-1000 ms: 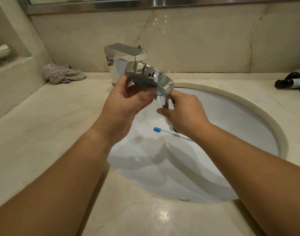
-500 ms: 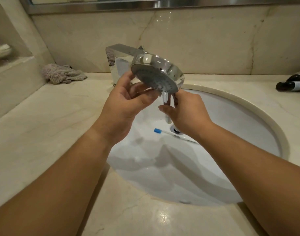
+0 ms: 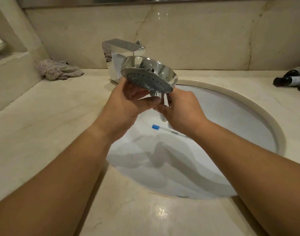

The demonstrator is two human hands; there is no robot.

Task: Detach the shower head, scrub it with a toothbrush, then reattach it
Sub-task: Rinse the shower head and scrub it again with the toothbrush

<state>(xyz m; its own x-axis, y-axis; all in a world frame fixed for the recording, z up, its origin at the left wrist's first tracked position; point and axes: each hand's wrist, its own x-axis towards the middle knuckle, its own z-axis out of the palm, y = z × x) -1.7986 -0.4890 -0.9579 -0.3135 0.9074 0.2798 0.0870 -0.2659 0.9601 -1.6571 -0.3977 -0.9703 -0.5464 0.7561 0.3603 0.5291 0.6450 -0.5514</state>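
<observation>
Shower head [image 3: 148, 74]: held above the sink [image 3: 258, 106], spray face tilted toward the person | left hand [image 3: 128, 103] fingers curled under its rim | right hand [image 3: 181, 110] gripping its stem below | toothbrush [image 3: 168, 130] in the basin, handle running rightward under the right hand, judged the nearer to take it.

Chrome, cream marble and one spot of blue.

We see a mirror-bright chrome shower head [image 3: 150, 72] with a grey face dotted by darker nozzle holes, a chrome faucet [image 3: 119, 53], a white sink [image 3: 231, 116], and a white toothbrush [image 3: 164, 128] with a blue head. The bench [image 3: 43, 116] is cream marble with faint tan veins; the washcloth [image 3: 58, 69] is mottled grey-mauve; the bottles [image 3: 292, 79] are dark with pale labels.
</observation>
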